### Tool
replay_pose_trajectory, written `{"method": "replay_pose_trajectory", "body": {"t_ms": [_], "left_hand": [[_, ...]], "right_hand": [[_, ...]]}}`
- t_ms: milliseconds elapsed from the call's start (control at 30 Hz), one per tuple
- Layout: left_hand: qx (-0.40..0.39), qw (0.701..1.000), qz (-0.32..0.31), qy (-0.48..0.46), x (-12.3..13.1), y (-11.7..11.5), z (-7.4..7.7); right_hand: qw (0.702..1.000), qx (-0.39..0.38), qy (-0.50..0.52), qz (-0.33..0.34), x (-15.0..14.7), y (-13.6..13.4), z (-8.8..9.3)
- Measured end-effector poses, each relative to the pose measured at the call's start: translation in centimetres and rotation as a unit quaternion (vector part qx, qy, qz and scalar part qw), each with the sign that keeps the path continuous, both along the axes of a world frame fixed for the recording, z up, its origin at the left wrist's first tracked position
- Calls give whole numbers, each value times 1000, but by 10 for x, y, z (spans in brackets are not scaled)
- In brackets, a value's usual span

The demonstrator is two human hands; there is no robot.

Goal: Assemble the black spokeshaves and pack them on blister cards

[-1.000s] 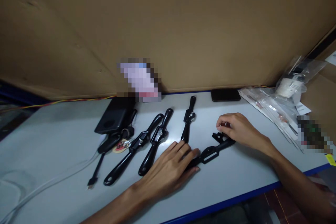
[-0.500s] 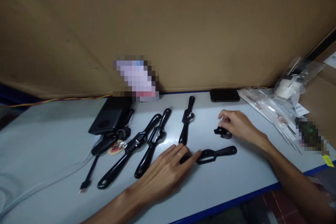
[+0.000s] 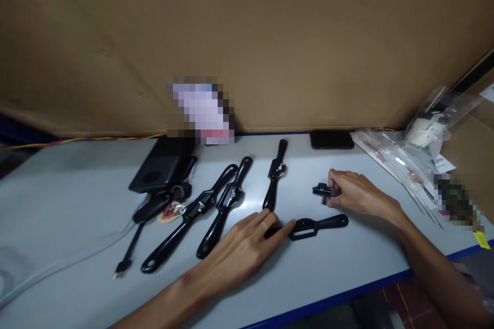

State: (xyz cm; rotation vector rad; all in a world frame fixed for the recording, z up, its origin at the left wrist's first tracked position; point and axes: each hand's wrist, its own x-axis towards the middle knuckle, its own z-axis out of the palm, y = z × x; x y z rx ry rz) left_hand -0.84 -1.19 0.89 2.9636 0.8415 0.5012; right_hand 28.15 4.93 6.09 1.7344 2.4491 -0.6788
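My left hand (image 3: 249, 244) rests over the near handle of a black spokeshave body (image 3: 332, 222), fingers bent around it. That body lies flat, its middle frame bare and its far handle pointing right. My right hand (image 3: 357, 193) pinches a small black cap-like metal part (image 3: 321, 189) just above the table, behind the spokeshave body; a thin plate shows beneath the part. To the left lie more black spokeshaves with their metal fittings in place: one upright in view (image 3: 275, 175), one in the middle (image 3: 224, 205) and one farther left (image 3: 189, 218).
A black box-shaped device (image 3: 158, 167) with a cable and a keyring tag (image 3: 170, 212) sits at the left. A dark phone (image 3: 332, 139) lies at the back, near plastic packets (image 3: 401, 162) on the right. A cardboard wall (image 3: 270, 51) stands behind the table.
My right hand has turned and drawn slightly right, bringing the small black part into a different angle. My left hand stays on the spokeshave body.
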Motion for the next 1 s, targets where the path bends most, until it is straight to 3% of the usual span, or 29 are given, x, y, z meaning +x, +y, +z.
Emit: {"method": "replay_pose_trajectory", "body": {"t_ms": [100, 233, 367, 567, 700, 800, 900, 1000], "left_hand": [[18, 1000, -1, 12, 0, 0, 1], [41, 999, -14, 22, -1, 1, 2], [41, 999, -15, 16, 0, 2, 3], [36, 999, -16, -8, 1, 1, 8], [-10, 997, -53, -46, 0, -1, 17], [-35, 994, -61, -81, -1, 1, 22], [-17, 998, -22, -55, -1, 7, 20], [-5, 999, 43, -16, -3, 16, 12]], "right_hand": [[999, -8, 10, -41, 14, 8, 1], [997, 51, 24, -58, 30, 15, 16], [983, 43, 163, -78, 12, 5, 30], [959, -26, 278, -44, -20, -13, 29], [942, 9, 328, -69, -16, -8, 23], [921, -61, 377, -75, -16, -4, 9], [889, -171, 419, -72, -25, -3, -9], [895, -186, 402, -54, -31, -1, -23]]}}
